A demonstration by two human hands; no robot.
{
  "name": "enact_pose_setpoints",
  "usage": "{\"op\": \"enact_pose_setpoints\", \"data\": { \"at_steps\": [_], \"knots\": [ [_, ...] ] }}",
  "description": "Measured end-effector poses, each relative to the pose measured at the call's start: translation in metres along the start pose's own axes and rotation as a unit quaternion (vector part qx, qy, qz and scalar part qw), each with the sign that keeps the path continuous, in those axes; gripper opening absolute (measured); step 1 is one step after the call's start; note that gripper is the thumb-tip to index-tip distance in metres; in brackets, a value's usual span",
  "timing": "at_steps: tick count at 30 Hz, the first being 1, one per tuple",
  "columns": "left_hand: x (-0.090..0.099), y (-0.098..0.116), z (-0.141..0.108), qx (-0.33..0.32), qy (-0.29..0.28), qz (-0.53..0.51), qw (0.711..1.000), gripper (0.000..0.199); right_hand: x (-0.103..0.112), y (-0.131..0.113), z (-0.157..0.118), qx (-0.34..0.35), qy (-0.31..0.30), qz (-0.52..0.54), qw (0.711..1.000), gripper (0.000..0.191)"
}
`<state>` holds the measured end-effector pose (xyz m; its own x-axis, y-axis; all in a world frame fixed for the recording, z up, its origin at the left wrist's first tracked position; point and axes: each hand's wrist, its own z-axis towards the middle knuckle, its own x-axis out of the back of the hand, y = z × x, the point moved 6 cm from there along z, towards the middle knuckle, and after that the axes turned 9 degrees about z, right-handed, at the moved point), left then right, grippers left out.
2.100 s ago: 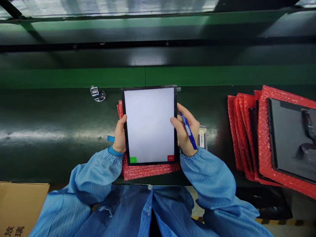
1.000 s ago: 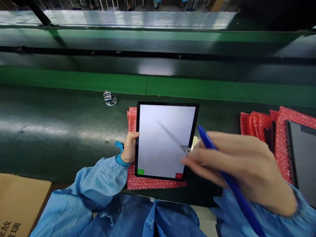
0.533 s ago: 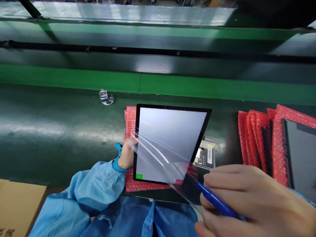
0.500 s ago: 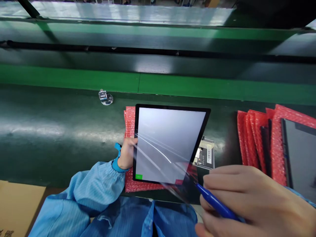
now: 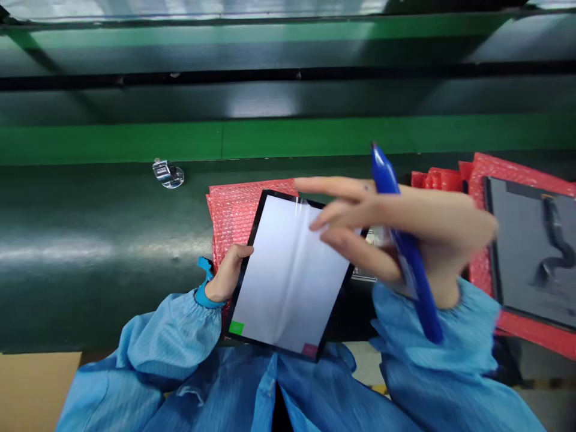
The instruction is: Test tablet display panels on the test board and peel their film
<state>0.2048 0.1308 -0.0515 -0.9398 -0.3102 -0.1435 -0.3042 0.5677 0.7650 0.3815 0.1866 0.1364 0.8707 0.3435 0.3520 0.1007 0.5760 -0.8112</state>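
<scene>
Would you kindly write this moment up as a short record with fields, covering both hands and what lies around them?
left hand: left hand grips the left edge of the tablet
tablet: tilted, screen lit white, green and red squares at its near corners
right hand: right hand is raised over the tablet's far right corner, fingers spread, blue pen tucked in its grip
under tablet: red bubble wrap
right side: stack of red bubble-wrapped panels
far left: small metal counter on the dark green bench
</scene>
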Motion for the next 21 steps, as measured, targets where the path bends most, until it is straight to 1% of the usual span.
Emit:
{"op": "enact_pose_setpoints", "data": {
  "at_steps": [2, 4, 6, 7, 9, 11, 12, 14, 16, 18, 21],
  "knots": [
    [0.002, 0.003, -0.001, -0.027, 0.019, -0.007, 0.999, 0.014, 0.003, 0.005, 0.007, 0.012, 0.077, 0.011, 0.997, 0.017],
    [0.007, 0.007, -0.003, -0.069, 0.052, -0.018, 0.996, 0.010, 0.009, 0.012, 0.011, -0.011, 0.124, -0.011, 0.992, 0.014],
    [0.012, 0.011, -0.007, -0.109, 0.081, -0.019, 0.991, 0.012, 0.015, 0.016, 0.013, -0.031, 0.127, -0.020, 0.991, 0.014],
    [0.014, 0.011, -0.009, -0.123, 0.086, -0.017, 0.989, 0.015, 0.019, 0.017, 0.013, -0.027, 0.132, 0.006, 0.991, 0.014],
    [0.016, 0.011, -0.011, -0.136, 0.083, -0.006, 0.987, 0.020, 0.024, 0.021, 0.014, -0.034, 0.137, 0.101, 0.985, 0.012],
    [0.017, 0.010, -0.013, -0.150, 0.083, 0.000, 0.985, 0.023, 0.025, 0.027, 0.014, -0.064, 0.114, 0.194, 0.972, 0.017],
    [0.017, 0.011, -0.014, -0.162, 0.087, 0.000, 0.983, 0.023, 0.024, 0.029, 0.015, -0.084, 0.092, 0.221, 0.967, 0.021],
    [0.016, 0.014, -0.016, -0.197, 0.098, -0.001, 0.975, 0.022, 0.021, 0.033, 0.014, -0.111, 0.041, 0.233, 0.965, 0.028],
    [0.015, 0.018, -0.017, -0.225, 0.110, -0.004, 0.968, 0.016, 0.021, 0.037, 0.013, -0.127, 0.007, 0.228, 0.965, 0.038],
    [0.017, 0.021, -0.017, -0.227, 0.126, 0.009, 0.966, 0.011, 0.021, 0.041, 0.013, -0.139, -0.019, 0.226, 0.964, 0.045],
    [0.024, 0.022, -0.015, -0.218, 0.153, 0.041, 0.963, 0.014, 0.018, 0.044, 0.013, -0.123, -0.080, 0.241, 0.959, 0.051]
  ]
}}
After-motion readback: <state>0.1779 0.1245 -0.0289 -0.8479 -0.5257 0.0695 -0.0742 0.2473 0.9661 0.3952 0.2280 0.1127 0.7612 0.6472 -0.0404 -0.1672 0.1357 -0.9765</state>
